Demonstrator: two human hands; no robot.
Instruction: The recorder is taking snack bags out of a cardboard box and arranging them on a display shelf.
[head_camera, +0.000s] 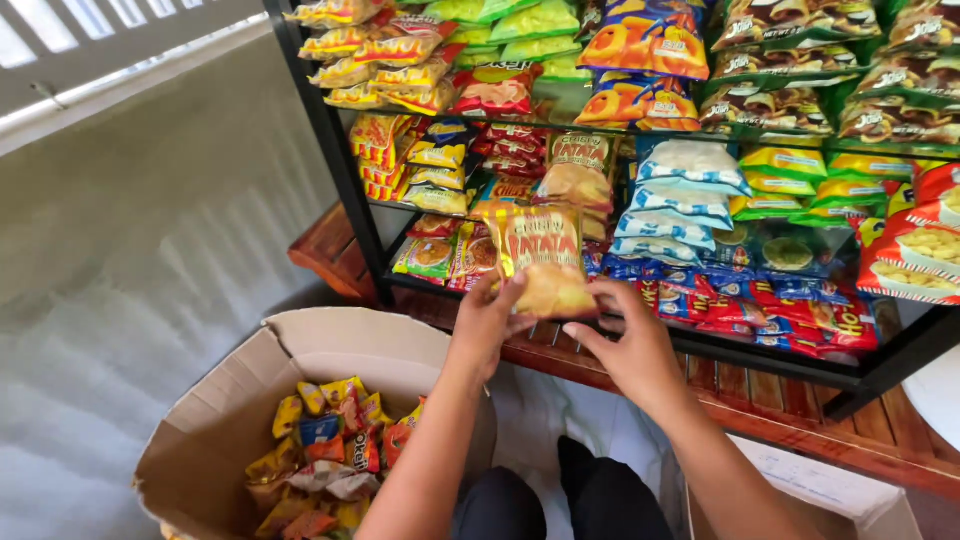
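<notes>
A yellow and red snack packet (541, 258) is held upright in front of a black wire shelf rack (333, 150). My left hand (487, 322) grips its lower left edge. My right hand (628, 345) pinches its lower right corner. Both hands are level with the lowest shelf, just in front of it. Behind the packet lie stacked rows of similar small packets in yellow, red, blue and green.
An open cardboard box (232, 420) holding several mixed snack packets stands on the floor at lower left. The rack rests on a wooden base (800, 415). A second carton (830, 495) sits at lower right. My dark-trousered knees are below my hands.
</notes>
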